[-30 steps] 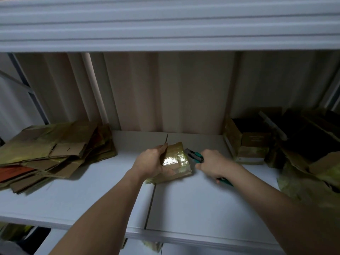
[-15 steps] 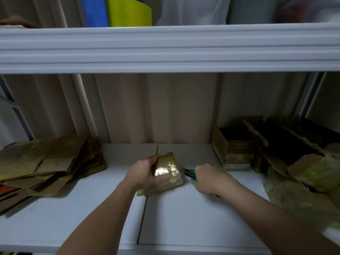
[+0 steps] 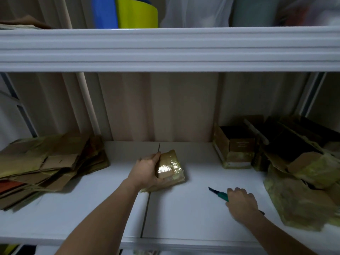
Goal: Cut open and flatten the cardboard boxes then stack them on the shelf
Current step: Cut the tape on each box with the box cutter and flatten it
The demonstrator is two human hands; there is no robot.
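On the shelf [image 3: 184,218] I see a flattened stack [image 3: 46,166] left, uncut boxes [image 3: 237,144] right. My left hand [image 3: 145,172] grips a taped box [image 3: 170,167]; my right hand [image 3: 241,201] holds the cutter [image 3: 219,194], apart from it.

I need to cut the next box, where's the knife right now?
In the head view, the teal knife is in the right hand, low over the white shelf, right of the taped box.

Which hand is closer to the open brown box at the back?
The right hand, holding the teal cutter, is in front of the open brown cardboard box. The left hand is farther to the left, gripping the small taped cardboard box.
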